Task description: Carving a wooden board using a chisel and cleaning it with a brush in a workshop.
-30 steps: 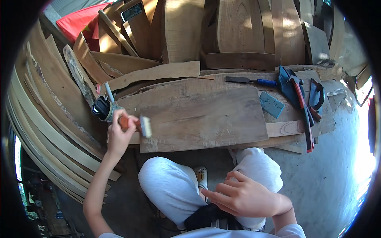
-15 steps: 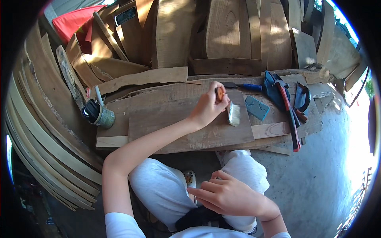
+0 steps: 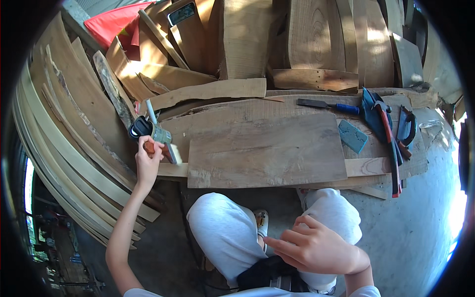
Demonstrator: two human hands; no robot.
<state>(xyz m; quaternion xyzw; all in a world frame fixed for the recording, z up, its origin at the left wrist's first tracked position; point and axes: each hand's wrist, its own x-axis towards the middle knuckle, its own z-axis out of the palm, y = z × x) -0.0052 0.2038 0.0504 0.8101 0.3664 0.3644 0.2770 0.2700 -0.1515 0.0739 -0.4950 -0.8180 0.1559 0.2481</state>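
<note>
My left hand (image 3: 147,163) is closed on a paintbrush (image 3: 174,154) with a wooden handle and pale bristles, held just left of the bare wooden board (image 3: 264,153). Immediately behind it stands a round can (image 3: 162,134) with black objects and a pale rod at its top. My right hand (image 3: 311,245) hovers over my right knee, empty, fingers apart and loosely bent. Beside the board's right end lie a light-blue block (image 3: 352,136), a blue-handled chisel (image 3: 347,108) and a pile of tools with red-and-black handles (image 3: 388,123).
The board rests on a rough slab (image 3: 232,109). Curved planks (image 3: 69,163) are stacked along the left, and upright boards (image 3: 311,34) line the back. A phone (image 3: 180,14) and red cloth (image 3: 109,24) are at the back left. My knees are below the work surface.
My left hand with the brush swung right across the board half a second ago and is now back at the left beside the can. My right hand stays over my knee.
</note>
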